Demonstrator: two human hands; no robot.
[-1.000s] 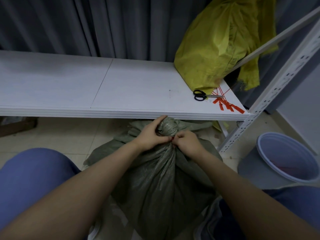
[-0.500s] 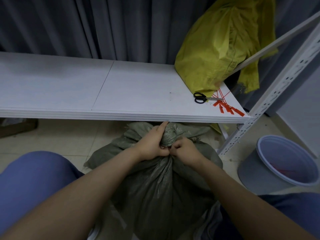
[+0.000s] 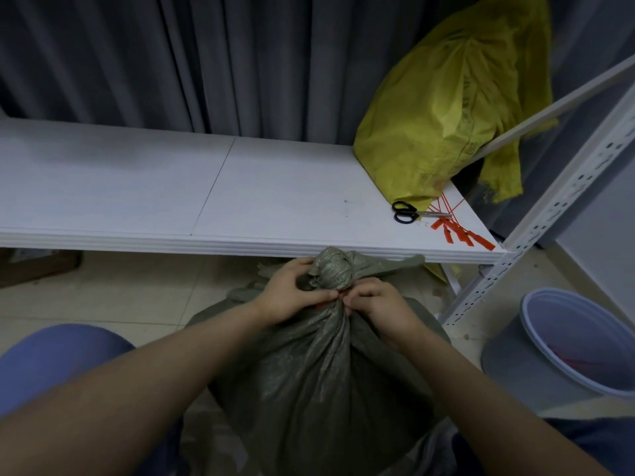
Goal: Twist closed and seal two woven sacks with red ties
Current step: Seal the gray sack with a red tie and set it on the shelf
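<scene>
A grey-green woven sack (image 3: 319, 383) stands on the floor between my knees, its neck twisted into a bunched knob just below the shelf edge. My left hand (image 3: 292, 297) grips the left side of the neck. My right hand (image 3: 378, 305) pinches at the neck from the right. A sliver of a red tie (image 3: 340, 297) shows between my fingertips at the neck. A yellow woven sack (image 3: 443, 108) leans at the right end of the white shelf (image 3: 137, 187). Several spare red ties (image 3: 460, 231) lie on the shelf near it.
Black-handled scissors (image 3: 409, 212) lie beside the spare ties. A white perforated rack post (image 3: 549, 207) slants up on the right. A blue-grey bucket (image 3: 567, 345) stands on the tiled floor at the right. Grey curtains hang behind the shelf.
Both hands stay on the sack's neck; the fingertips have come closer together at the front of the neck, where a bit of red tie now shows.
</scene>
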